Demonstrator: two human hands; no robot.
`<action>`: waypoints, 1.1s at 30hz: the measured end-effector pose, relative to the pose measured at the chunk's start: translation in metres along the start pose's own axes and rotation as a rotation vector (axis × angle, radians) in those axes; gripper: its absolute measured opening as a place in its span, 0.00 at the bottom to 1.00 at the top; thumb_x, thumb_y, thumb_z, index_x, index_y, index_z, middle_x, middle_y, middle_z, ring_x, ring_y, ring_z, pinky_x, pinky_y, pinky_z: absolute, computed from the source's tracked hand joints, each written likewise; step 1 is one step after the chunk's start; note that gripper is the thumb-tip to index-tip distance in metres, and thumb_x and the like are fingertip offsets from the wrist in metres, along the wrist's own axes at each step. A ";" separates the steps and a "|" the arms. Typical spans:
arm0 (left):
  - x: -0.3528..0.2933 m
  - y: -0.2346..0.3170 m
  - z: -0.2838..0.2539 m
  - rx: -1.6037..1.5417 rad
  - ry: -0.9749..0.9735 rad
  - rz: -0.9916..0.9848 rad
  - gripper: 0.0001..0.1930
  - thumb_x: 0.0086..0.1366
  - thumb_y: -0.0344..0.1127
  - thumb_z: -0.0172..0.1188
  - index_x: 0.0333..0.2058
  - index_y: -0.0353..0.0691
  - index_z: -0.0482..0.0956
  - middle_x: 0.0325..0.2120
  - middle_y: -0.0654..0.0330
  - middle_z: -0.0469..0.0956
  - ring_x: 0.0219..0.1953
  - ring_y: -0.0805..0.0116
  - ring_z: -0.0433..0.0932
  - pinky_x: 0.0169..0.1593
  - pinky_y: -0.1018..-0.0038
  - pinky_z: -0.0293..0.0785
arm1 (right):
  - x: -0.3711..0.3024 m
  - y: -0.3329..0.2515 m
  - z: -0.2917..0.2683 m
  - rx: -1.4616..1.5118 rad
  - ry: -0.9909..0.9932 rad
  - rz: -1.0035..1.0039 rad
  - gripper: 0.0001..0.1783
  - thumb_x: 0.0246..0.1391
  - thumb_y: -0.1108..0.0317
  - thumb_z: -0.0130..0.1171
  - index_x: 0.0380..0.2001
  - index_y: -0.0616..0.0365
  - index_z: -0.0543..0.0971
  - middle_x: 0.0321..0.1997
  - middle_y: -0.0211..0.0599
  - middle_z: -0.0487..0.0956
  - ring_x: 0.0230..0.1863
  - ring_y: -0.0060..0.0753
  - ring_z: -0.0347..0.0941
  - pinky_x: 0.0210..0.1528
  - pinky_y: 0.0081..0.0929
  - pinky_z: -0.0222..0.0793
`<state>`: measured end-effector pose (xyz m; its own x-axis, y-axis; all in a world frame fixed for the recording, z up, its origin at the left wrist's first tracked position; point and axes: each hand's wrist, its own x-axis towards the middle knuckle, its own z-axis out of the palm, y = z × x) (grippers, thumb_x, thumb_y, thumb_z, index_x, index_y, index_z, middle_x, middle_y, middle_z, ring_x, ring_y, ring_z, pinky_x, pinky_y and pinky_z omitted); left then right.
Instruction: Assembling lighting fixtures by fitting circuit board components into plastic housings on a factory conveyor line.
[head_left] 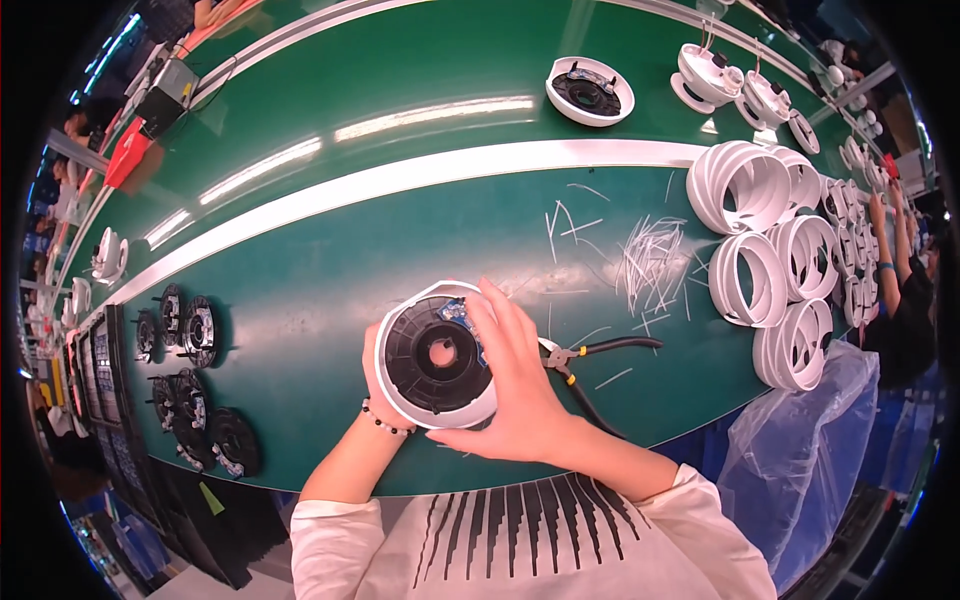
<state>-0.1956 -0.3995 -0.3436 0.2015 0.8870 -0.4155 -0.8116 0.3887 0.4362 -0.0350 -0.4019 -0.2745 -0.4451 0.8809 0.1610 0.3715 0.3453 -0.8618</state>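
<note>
A white round plastic housing (pixel 385 385) is held between my two hands over the near edge of the green table. Inside it sits a black ring-shaped plate (pixel 410 350) with a central hole and a small blue circuit board (pixel 458 312) along its upper right. My left hand (pixel 372 362) curls round the housing's left side, most of its fingers hidden behind. From the right, my right hand (pixel 520 385) grips the rim, thumb low and fingers reaching over the circuit board. Cutting pliers (pixel 562 356) with black and yellow handles lie just right of it, jaws toward my hand.
Black plates with circuit boards (pixel 200 330) stand grouped at the left. White ring housings (pixel 740 280) are stacked at the right, above a clear plastic bag (pixel 800 440). Thin white strips (pixel 650 255) lie in a pile. Another fitted housing (pixel 590 92) rests beyond the white divider (pixel 400 185).
</note>
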 end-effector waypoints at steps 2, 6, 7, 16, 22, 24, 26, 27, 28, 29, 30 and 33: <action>-0.003 0.003 0.020 -0.033 -0.084 -0.012 0.25 0.60 0.45 0.33 0.50 0.35 0.62 0.44 0.54 0.69 0.43 0.63 0.70 0.47 0.68 0.67 | 0.000 0.003 0.001 -0.041 0.011 -0.034 0.59 0.24 0.55 0.69 0.57 0.64 0.45 0.60 0.56 0.42 0.60 0.60 0.40 0.58 0.47 0.41; -0.006 0.004 0.037 -0.103 -0.106 -0.092 0.36 0.58 0.63 0.32 0.55 0.41 0.53 0.49 0.52 0.63 0.49 0.55 0.66 0.52 0.59 0.63 | 0.002 0.012 -0.004 -0.053 -0.027 -0.048 0.60 0.22 0.55 0.70 0.57 0.62 0.45 0.59 0.56 0.43 0.59 0.60 0.42 0.57 0.48 0.43; -0.006 0.005 0.034 -0.102 -0.108 -0.095 0.36 0.58 0.63 0.32 0.55 0.41 0.53 0.49 0.52 0.63 0.49 0.55 0.66 0.52 0.59 0.63 | 0.003 0.012 -0.006 -0.054 -0.024 -0.046 0.60 0.22 0.55 0.70 0.57 0.62 0.45 0.59 0.56 0.43 0.59 0.60 0.42 0.57 0.48 0.43; -0.014 0.008 0.003 0.013 -0.256 -0.059 0.42 0.52 0.69 0.33 0.54 0.39 0.56 0.51 0.51 0.62 0.51 0.56 0.63 0.54 0.61 0.59 | 0.012 0.002 -0.013 -0.250 -0.252 -0.106 0.61 0.20 0.55 0.70 0.56 0.63 0.45 0.58 0.57 0.44 0.57 0.58 0.45 0.54 0.55 0.43; -0.013 0.008 0.036 0.128 -0.283 0.084 0.40 0.50 0.62 0.40 0.54 0.35 0.53 0.51 0.50 0.60 0.53 0.57 0.62 0.54 0.63 0.60 | -0.001 0.008 0.017 -0.185 0.058 -0.040 0.58 0.27 0.47 0.65 0.56 0.63 0.45 0.58 0.58 0.45 0.57 0.58 0.45 0.52 0.59 0.42; -0.006 0.005 0.045 0.109 -0.173 0.117 0.39 0.50 0.60 0.42 0.53 0.35 0.56 0.50 0.49 0.62 0.51 0.57 0.64 0.53 0.64 0.61 | -0.003 0.011 0.017 -0.189 0.168 -0.043 0.57 0.29 0.46 0.63 0.57 0.63 0.44 0.58 0.59 0.45 0.57 0.60 0.46 0.51 0.59 0.42; -0.009 0.010 0.042 0.031 -0.053 0.130 0.35 0.51 0.59 0.41 0.49 0.35 0.63 0.47 0.50 0.66 0.48 0.56 0.66 0.52 0.63 0.62 | -0.001 0.013 0.019 -0.146 0.214 -0.051 0.57 0.31 0.46 0.62 0.57 0.63 0.43 0.59 0.61 0.43 0.57 0.62 0.45 0.51 0.59 0.41; -0.008 0.014 0.046 0.003 -0.039 0.107 0.34 0.50 0.56 0.41 0.49 0.34 0.63 0.46 0.49 0.67 0.48 0.55 0.67 0.52 0.62 0.62 | 0.002 0.014 0.016 -0.110 0.232 -0.081 0.58 0.32 0.45 0.61 0.58 0.63 0.41 0.59 0.62 0.43 0.57 0.64 0.44 0.52 0.56 0.40; -0.002 0.018 0.053 0.040 -0.061 0.091 0.33 0.52 0.55 0.40 0.48 0.32 0.63 0.46 0.48 0.67 0.47 0.55 0.67 0.52 0.62 0.62 | 0.004 0.015 0.012 -0.042 0.261 -0.094 0.57 0.32 0.45 0.60 0.58 0.63 0.41 0.59 0.63 0.41 0.59 0.65 0.41 0.55 0.53 0.39; 0.009 0.021 0.057 0.104 -0.039 0.072 0.32 0.54 0.54 0.39 0.48 0.32 0.63 0.46 0.48 0.67 0.47 0.56 0.67 0.51 0.62 0.63 | 0.003 0.020 0.005 -0.042 0.271 -0.069 0.58 0.32 0.46 0.62 0.58 0.63 0.41 0.60 0.62 0.40 0.60 0.65 0.38 0.57 0.51 0.37; 0.017 0.029 0.064 0.163 -0.106 0.019 0.31 0.57 0.53 0.37 0.50 0.31 0.61 0.47 0.49 0.66 0.48 0.57 0.67 0.52 0.64 0.63 | 0.004 0.019 -0.006 -0.027 0.264 -0.088 0.58 0.30 0.47 0.63 0.58 0.62 0.42 0.61 0.60 0.38 0.61 0.63 0.36 0.58 0.51 0.36; 0.055 0.041 0.076 0.342 -0.184 -0.052 0.25 0.61 0.43 0.38 0.52 0.32 0.57 0.49 0.50 0.63 0.51 0.60 0.64 0.54 0.66 0.60 | -0.008 0.027 -0.050 -0.186 0.450 -0.178 0.54 0.32 0.51 0.63 0.58 0.61 0.46 0.62 0.57 0.41 0.62 0.60 0.37 0.59 0.48 0.38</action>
<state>-0.1760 -0.3158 -0.2875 0.3572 0.8819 -0.3076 -0.5745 0.4671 0.6721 0.0198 -0.3830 -0.2750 -0.1351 0.8412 0.5235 0.4792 0.5180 -0.7086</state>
